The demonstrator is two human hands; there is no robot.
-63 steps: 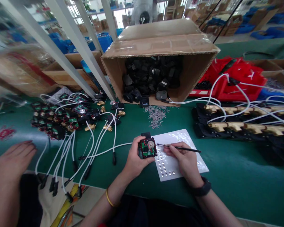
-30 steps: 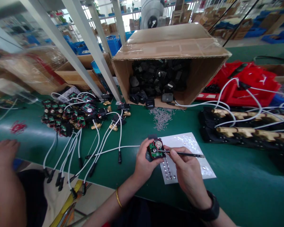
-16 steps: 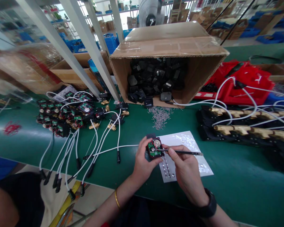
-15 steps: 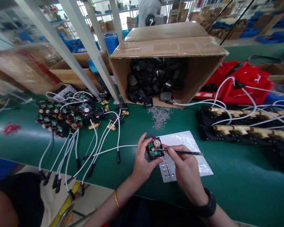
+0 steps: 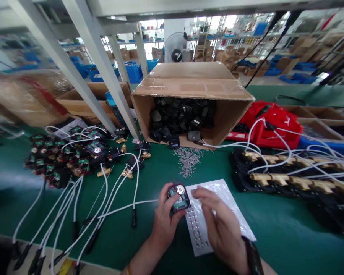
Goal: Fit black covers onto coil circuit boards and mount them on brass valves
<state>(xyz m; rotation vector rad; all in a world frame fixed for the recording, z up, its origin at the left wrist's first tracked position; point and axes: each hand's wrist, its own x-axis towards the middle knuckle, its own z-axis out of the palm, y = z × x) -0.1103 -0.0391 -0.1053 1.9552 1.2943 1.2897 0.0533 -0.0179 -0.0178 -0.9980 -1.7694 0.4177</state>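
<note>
My left hand (image 5: 165, 221) grips a small black housing with a green circuit board (image 5: 178, 202) and a round silvery disc on its face. The fingers wrap its left side, one fingertip lying over the board. Just to the right, my right hand (image 5: 222, 225) hovers above a white sheet (image 5: 232, 206), its fingers stretched out and the thumb apart from them. No tool shows in it; its palm side is partly hidden. Small shiny round parts (image 5: 196, 231) sit in rows along the sheet's left side.
Loose metal pins (image 5: 187, 160) lie before a cardboard box (image 5: 193, 89) of black housings. Circuit-board units (image 5: 57, 156) with white cables crowd the left. Black units with brass fittings (image 5: 292, 181) line the right, near a red bin (image 5: 271, 122). Metal posts (image 5: 103, 65) rise at the left.
The slim dark tool in my right hand is no longer visible, and that hand's fingers have stretched out. My left hand still holds the housing, now tilted differently. The camera view has tipped upward.
</note>
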